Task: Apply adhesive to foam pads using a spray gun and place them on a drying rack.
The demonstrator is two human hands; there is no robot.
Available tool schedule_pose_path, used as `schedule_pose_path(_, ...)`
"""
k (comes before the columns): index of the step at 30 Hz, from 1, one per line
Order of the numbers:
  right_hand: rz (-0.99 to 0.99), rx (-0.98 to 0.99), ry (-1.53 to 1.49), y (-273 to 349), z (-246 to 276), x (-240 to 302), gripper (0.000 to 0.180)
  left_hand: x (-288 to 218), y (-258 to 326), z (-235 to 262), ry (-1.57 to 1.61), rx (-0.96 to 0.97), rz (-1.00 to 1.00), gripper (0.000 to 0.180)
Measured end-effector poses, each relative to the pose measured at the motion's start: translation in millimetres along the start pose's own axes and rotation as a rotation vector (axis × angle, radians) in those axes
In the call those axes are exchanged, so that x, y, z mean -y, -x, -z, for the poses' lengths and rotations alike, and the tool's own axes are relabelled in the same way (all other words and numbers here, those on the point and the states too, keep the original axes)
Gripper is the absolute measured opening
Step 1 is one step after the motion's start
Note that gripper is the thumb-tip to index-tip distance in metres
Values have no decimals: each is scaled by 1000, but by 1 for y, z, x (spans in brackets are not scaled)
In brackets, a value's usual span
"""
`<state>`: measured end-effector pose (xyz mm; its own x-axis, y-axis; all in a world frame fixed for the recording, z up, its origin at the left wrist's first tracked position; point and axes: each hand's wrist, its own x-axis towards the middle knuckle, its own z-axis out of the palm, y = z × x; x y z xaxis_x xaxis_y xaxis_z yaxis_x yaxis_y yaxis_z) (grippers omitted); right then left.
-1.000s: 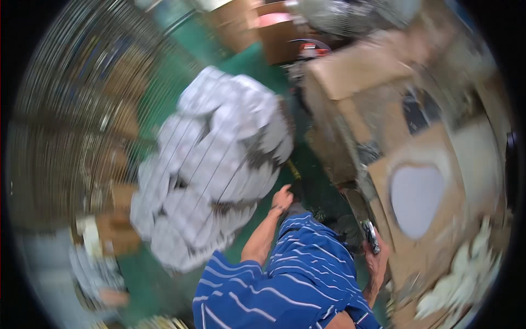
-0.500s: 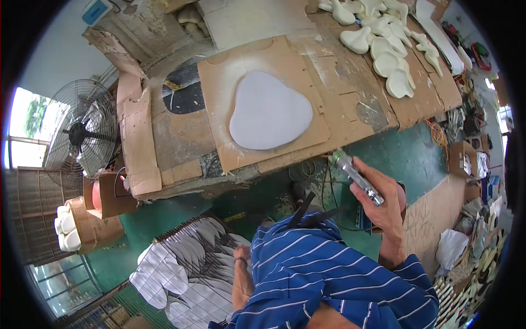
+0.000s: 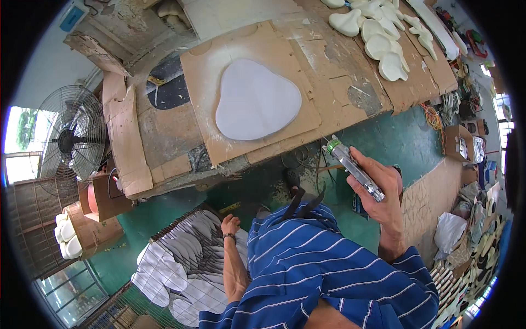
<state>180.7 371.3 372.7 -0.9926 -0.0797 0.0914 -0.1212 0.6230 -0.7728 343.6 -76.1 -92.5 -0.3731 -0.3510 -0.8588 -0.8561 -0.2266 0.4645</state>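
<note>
Left hand (image 3: 230, 225) now farther forward, clear of striped shirt (image 3: 307, 252), loosely half-open, empty as far as I see. Right hand (image 3: 382, 191) still wrapped round green-tipped spray gun (image 3: 353, 169); rounded-triangular white pad (image 3: 257, 101) unmoved on far cardboard sheet (image 3: 200, 90).

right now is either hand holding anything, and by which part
The right hand holds a silver metal spray gun with a green front ring, gripped around its rear part; the hold underneath is hidden. The left hand appears empty.
</note>
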Motion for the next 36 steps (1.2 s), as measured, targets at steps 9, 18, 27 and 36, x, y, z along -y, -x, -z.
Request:
schedule_pose_path(9,-141,51,97,24,28,-6,57,113,21,33,-93,-4,223,34)
schedule_pose_path(18,43,306,-168,-7,-17,-7,72,54,14,16,148,26,166,40)
schedule_pose_path(27,54,5,-87,-40,-25,-9,50,0,16,-5,45,-27,10,44)
schedule_pose_path(36,-30,-14,33,-17,-6,-11,52,67,11,10,84,34,256,30)
